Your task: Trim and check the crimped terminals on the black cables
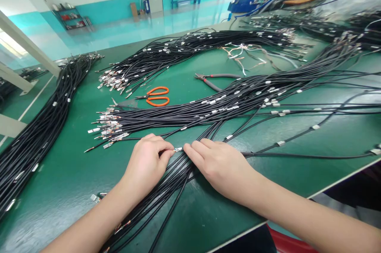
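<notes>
Near the middle of the green table, my left hand (150, 156) pinches the left end of a small silvery cable terminal (178, 149). Just to its right, my right hand (218, 163) has its fingers closed on the black cable at the terminal's other end. Most of that cable is hidden under the right hand. Below both hands runs a loose bundle of black cables (174, 181), slanting toward the lower left. Right behind them lies a thicker bundle of black cables (178, 115), with metal terminals at its left end and white labels along it.
Orange-handled scissors (156, 96) and grey-handled cutting pliers (218, 80) lie between cable bundles. Another bundle (178, 46) rests farther back, and one (44, 122) runs along the left. White strips (242, 51) lie at the back. The table edge (327, 187) is at lower right.
</notes>
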Motion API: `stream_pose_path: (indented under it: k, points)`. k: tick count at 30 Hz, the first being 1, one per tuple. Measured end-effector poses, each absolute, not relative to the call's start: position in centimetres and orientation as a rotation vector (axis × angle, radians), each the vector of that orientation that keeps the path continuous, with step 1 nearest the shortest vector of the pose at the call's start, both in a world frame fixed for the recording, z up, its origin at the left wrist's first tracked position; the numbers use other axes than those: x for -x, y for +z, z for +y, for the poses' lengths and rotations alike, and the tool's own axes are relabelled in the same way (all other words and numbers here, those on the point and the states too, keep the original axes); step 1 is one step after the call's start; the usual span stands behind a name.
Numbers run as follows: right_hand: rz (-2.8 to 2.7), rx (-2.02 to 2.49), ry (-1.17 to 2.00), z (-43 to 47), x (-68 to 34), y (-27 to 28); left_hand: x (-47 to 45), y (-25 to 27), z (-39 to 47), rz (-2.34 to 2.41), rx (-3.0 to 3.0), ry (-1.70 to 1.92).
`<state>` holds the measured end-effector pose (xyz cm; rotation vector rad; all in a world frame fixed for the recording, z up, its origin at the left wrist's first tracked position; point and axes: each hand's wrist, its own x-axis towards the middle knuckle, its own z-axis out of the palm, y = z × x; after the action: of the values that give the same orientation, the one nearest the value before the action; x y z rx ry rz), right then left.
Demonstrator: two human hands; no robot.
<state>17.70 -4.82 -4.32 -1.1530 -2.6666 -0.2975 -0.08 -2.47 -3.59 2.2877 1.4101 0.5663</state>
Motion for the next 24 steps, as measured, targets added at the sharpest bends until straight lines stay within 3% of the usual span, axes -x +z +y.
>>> stream_pose_path:
  k: [24]
  points:
    - [-2.679,1.149,-0.261,-4.32,-17.85,-4.61,0.01,-3.69,-2.37,1.405,-2.256,0.577]
